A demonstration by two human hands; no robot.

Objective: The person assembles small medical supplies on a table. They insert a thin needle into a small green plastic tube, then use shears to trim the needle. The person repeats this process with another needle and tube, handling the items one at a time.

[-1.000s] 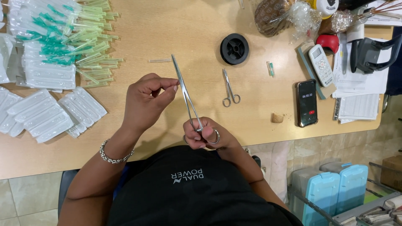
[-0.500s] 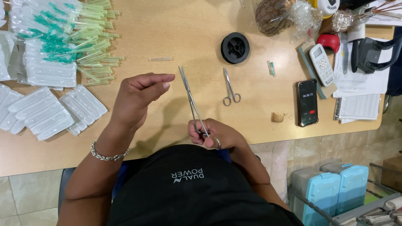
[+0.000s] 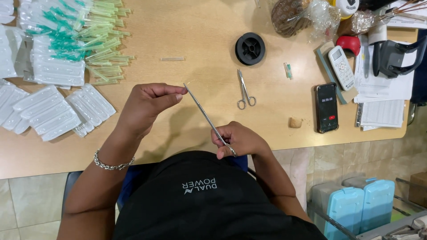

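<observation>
The left hand (image 3: 147, 104) hovers above the table, palm down, thumb and forefinger pinched together at their tips, a chain bracelet on its wrist. The right hand (image 3: 238, 140) sits close to the body, fingers curled shut, forearm bent back toward the torso.

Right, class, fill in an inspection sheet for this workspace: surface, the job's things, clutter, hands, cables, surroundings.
Surface: light wooden table, crowded at both ends.
Job's things: long metal forceps, tip raised toward the left fingers; whether anything is held at the tip is too small to tell.
Clutter: small scissors, black spool, dark phone, white remote, papers at right; heaps of green capped needles and clear blister packs at left.
Hands: left hand pinches beside the forceps tip; right hand grips the forceps handles.
Cables: nothing seen.
Surroundings: tiled floor, blue boxes at lower right.
</observation>
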